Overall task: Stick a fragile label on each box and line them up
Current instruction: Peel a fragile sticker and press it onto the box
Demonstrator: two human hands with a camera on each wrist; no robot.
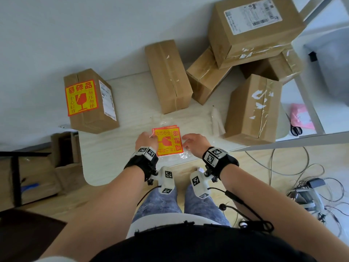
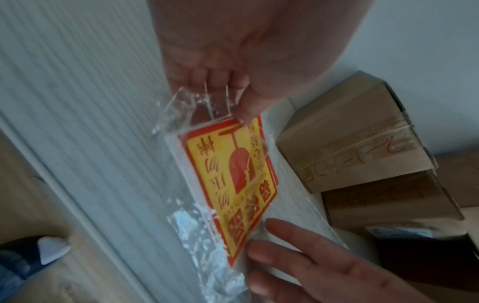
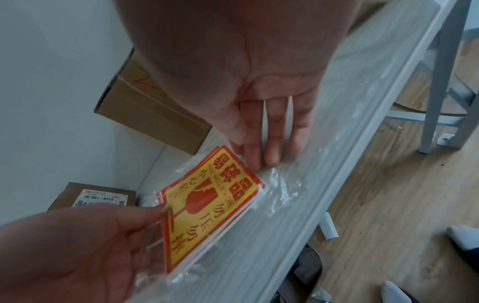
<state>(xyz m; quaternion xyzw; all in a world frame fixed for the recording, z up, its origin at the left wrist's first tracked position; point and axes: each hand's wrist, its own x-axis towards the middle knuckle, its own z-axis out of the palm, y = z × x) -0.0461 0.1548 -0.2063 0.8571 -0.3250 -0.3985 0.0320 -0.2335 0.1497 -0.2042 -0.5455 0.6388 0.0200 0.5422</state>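
Note:
A stack of red-and-yellow fragile labels (image 1: 169, 141) in a clear plastic bag (image 2: 191, 235) sits near the front edge of the white table (image 1: 113, 148). My left hand (image 1: 149, 138) pinches the bag's left end with curled fingers (image 2: 215, 84). My right hand (image 1: 187, 141) lies on the bag's right edge, its fingers (image 3: 264, 151) straight. One brown box (image 1: 88, 103) at the far left carries a fragile label. Unlabelled boxes stand behind: an upright one (image 1: 168, 76), another at the right (image 1: 253, 108), and a pile (image 1: 253, 29) at the back right.
A white strip of backing paper (image 1: 217, 120) lies beside the right box. Scissors (image 1: 296, 130) and a pink bag (image 1: 300, 118) sit on a second surface to the right. An open carton (image 1: 64, 148) stands on the floor at left, and cables (image 1: 311, 186) at right.

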